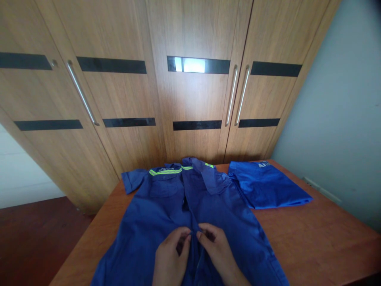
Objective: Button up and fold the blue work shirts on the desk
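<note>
Nearest you, your left hand (170, 260) and right hand (216, 254) meet at the front placket of the blue work shirt (166, 210), fingertips almost touching. Each grip is narrow, pinched on a fabric edge at the centre seam; whether a button sits between the fingers is hidden, so I cannot tell.

The shirt lies front-up and spread flat on the tabletop (321, 238), collar away from you, its lower part running out of the frame's bottom edge. On the left, its short sleeve (133, 180) reaches toward the table's far left corner, and a yellow-green reflective strip (165, 171) crosses the chest just below the collar. To the right of the shirt, just beside its other shoulder, a second blue garment (268, 184) lies folded. Behind the table stands a wooden wardrobe (190, 87) with long metal handles.

To work this seam well, in my judgement, keep both edges level and flat against the tabletop — pull lightly outward so the two fronts overlap evenly, and hold the cloth taut between your hands so it does not bunch.
</note>
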